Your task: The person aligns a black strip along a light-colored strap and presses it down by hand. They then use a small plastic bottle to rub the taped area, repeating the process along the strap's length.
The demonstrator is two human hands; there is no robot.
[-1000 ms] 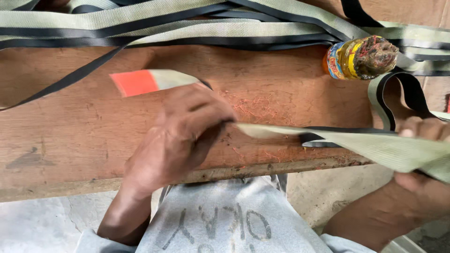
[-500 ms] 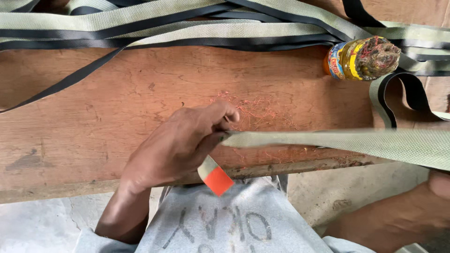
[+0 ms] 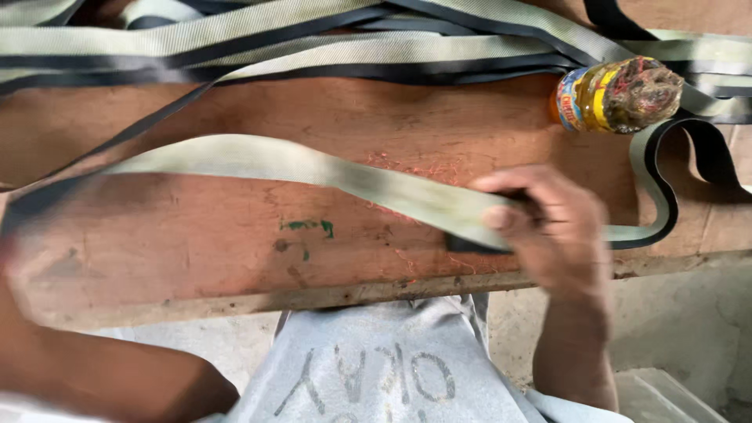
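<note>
**Strap being drawn flat across the table**

The pale olive webbing strap (image 3: 298, 166) is lying in a long, blurred band across the worn reddish wooden table (image 3: 196, 258), running from the left edge to the right hand (image 3: 548, 231). It is looking flat and woven, with a black underside showing where it loops beyond the hand. The right hand is closing around it, thumb on top and fingers curled under, pinching the strap just above the table's near edge. The left hand is out of sight; only a forearm (image 3: 102, 376) is showing at the lower left, so its grip cannot be told. The step in hand seems to be pulling a length of strap through; continuing likely calls for a steady, flat draw without twisting. More straps (image 3: 235, 35) are piling along the far edge, beside a yellow bottle (image 3: 603, 95) stuffed with a rag.
</note>
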